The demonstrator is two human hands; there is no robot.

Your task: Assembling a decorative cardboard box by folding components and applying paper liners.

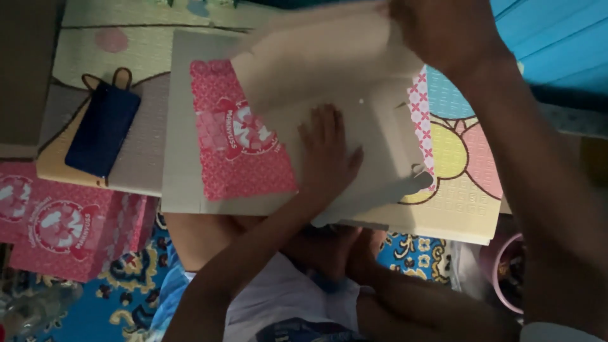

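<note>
Folding step – left hand point(326, 155) flat, open, pressing cardboard box blank point(354, 133) at frame centre; right hand point(437, 28) pinches flap at top – next needs firm crease

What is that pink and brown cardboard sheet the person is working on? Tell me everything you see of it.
The cardboard box blank is a flat, unfolded sheet, plain brown on the side facing up, with one panel turned to show a pink patterned print with a round emblem. It lies on a pastel foam mat. The left hand presses flat on its middle, while the right hand lifts and bends the far flap upward. A tab juts from its right edge.
</note>
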